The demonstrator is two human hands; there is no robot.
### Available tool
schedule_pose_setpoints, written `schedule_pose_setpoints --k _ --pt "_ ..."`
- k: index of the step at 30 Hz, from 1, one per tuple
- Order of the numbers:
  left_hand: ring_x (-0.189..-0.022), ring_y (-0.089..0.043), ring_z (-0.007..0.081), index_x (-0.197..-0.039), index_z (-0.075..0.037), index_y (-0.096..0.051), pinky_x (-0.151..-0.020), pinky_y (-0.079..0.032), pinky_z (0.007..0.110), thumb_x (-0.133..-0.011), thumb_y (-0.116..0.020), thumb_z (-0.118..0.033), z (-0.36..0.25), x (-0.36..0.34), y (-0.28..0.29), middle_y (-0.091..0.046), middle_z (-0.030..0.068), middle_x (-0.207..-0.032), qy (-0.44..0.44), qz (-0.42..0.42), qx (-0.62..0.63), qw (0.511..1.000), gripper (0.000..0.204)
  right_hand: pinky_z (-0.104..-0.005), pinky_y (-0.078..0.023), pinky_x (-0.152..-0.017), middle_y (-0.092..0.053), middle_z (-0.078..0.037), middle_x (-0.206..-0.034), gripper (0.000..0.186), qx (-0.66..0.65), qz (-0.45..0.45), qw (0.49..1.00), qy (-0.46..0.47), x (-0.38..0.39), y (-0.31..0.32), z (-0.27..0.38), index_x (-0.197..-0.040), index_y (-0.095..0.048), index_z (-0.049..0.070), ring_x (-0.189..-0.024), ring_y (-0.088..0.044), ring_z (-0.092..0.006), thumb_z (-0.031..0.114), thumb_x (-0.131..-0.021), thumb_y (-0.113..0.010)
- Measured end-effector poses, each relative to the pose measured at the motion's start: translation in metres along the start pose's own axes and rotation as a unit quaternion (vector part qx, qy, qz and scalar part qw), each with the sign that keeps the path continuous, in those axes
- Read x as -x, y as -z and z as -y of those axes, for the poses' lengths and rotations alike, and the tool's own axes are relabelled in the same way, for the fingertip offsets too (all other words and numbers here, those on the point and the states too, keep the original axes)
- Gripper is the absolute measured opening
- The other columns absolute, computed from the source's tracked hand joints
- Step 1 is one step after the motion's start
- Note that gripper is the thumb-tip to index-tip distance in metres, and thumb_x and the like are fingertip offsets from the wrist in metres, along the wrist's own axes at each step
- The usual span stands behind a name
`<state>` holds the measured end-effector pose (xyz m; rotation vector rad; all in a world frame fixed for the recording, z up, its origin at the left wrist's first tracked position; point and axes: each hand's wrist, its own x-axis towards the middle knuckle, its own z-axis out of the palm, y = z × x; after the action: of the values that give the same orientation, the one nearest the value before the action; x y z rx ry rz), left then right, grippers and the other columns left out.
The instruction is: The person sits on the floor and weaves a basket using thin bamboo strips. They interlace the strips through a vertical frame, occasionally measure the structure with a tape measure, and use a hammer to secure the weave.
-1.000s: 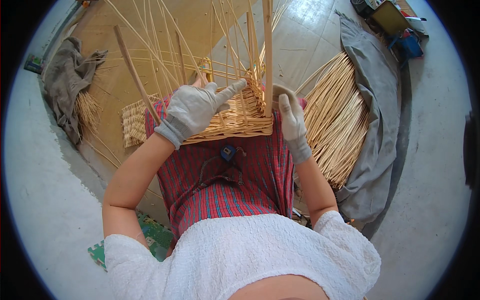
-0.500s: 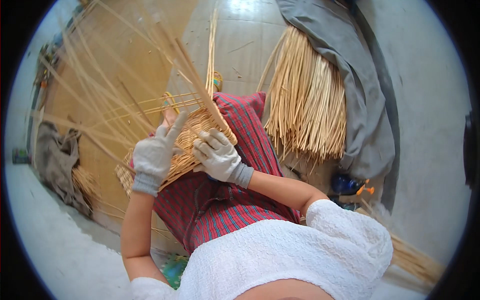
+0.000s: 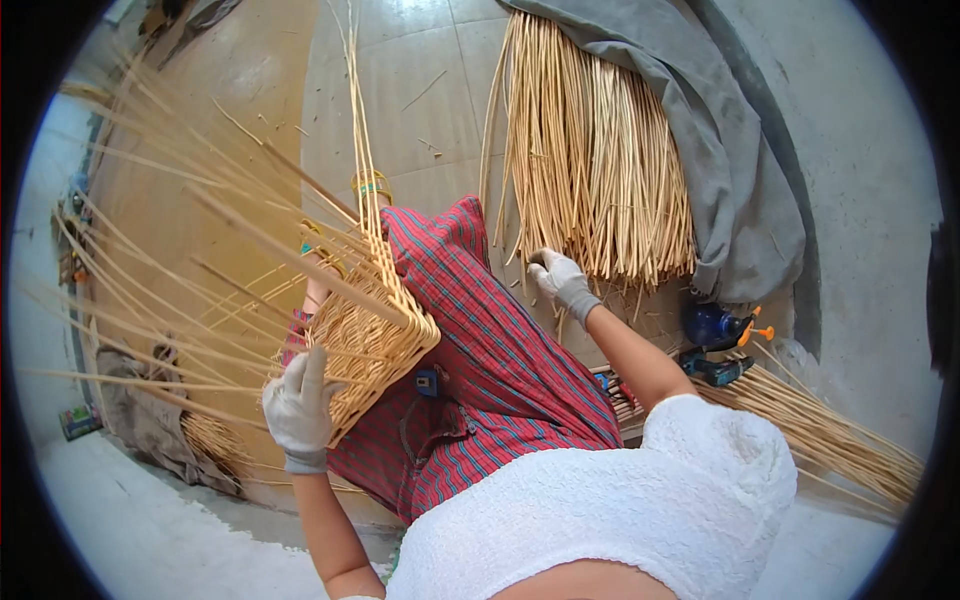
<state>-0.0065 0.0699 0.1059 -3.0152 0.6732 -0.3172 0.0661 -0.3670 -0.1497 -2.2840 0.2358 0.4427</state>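
Note:
A part-woven wicker basket [image 3: 365,330] rests tilted across my lap, with long loose stakes fanning out from it to the far left. My left hand [image 3: 298,405], in a white knitted glove, grips its near left edge; some of the fingers are hidden by the weave. Over to the right, my right hand [image 3: 560,277], gloved alike, is at the near ends of a thick bundle of pale wicker rods [image 3: 590,160]. Its fingers are curled in, and what they pinch, if anything, is too small to make out.
A grey cloth [image 3: 735,190] partly covers the rod bundle. Right of my arm are a blue spray bottle [image 3: 710,325] with an orange nozzle, a dark power tool [image 3: 715,367] and more rods [image 3: 830,430]. A dark cloth [image 3: 140,410] with rods lies at the left.
My right hand has left the basket and moved right to the ends of the rod bundle. My left hand has shifted nearer, to the basket's near left edge. The basket has turned.

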Motion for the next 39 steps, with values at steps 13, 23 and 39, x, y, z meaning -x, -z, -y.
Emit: schedule_pose_setpoints --k 13,23,39 --pt "-0.086 -0.076 0.0289 -0.117 -0.01 -0.074 -0.072 -0.06 0.037 -0.093 -0.076 -0.019 -0.157 -0.003 -0.043 -0.077 0.0139 -0.1 0.138 0.225 0.524 0.81 0.026 -0.0462 -0.05 -0.106 -0.066 -0.026 -0.129 0.052 -0.003 0.139 0.99 -0.034 -0.079 -0.125 -0.021 -0.134 -0.06 0.005 -0.122 -0.063 -0.0402 0.035 -0.092 -0.067" --pt "-0.087 -0.078 0.0234 -0.106 -0.009 -0.08 -0.077 -0.061 0.034 -0.096 -0.074 -0.025 -0.173 -0.026 -0.105 -0.079 0.0117 -0.096 0.121 0.389 0.612 0.678 0.019 -0.0466 -0.037 -0.12 -0.038 -0.02 -0.161 0.113 0.073 -0.098 0.969 -0.216 -0.187 -0.139 0.001 -0.165 -0.016 0.006 -0.147 -0.041 -0.0404 0.043 -0.083 -0.083" --pt "-0.08 -0.078 0.0172 -0.112 -0.011 -0.08 -0.075 -0.059 0.029 -0.094 -0.077 -0.033 -0.158 0.003 -0.143 -0.079 0.0128 -0.094 0.121 0.412 0.663 0.613 0.029 -0.0495 -0.056 -0.091 -0.072 -0.026 -0.112 0.042 -0.012 -0.11 0.952 -0.284 -0.239 -0.149 -0.045 -0.124 -0.058 0.0 -0.105 -0.071 -0.0425 0.021 -0.088 -0.063"
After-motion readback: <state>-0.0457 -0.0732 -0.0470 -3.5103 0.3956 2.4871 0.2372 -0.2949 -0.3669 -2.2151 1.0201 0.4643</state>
